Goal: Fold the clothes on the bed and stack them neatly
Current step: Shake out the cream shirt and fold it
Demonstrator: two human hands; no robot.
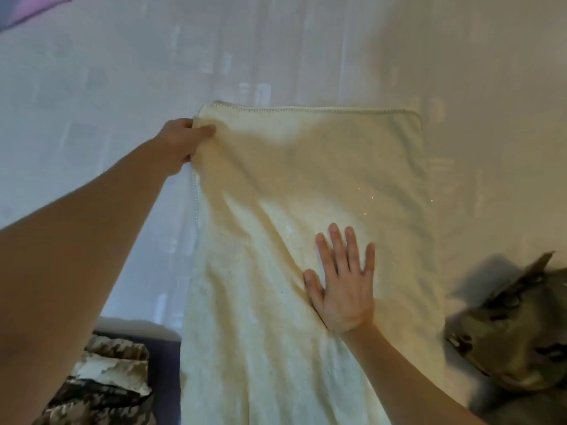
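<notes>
A pale cream cloth (306, 179) with a stitched hem lies spread lengthwise on the bed, running from mid-frame down past the near edge. My left hand (181, 142) pinches its far left corner, thumb on top and fingers curled under the edge. Flat on the cloth's lower middle rests my right hand (343, 280), fingers straight and spread, pressing the fabric down. Soft wrinkles run diagonally between the two hands.
The bed sheet (122, 87) is whitish with a faint pattern. A camouflage garment (521, 332) lies crumpled at the right edge. Another camouflage fabric (104, 384) shows at bottom left, below the bed's edge. A pink-purple item (30, 7) sits at the top left corner.
</notes>
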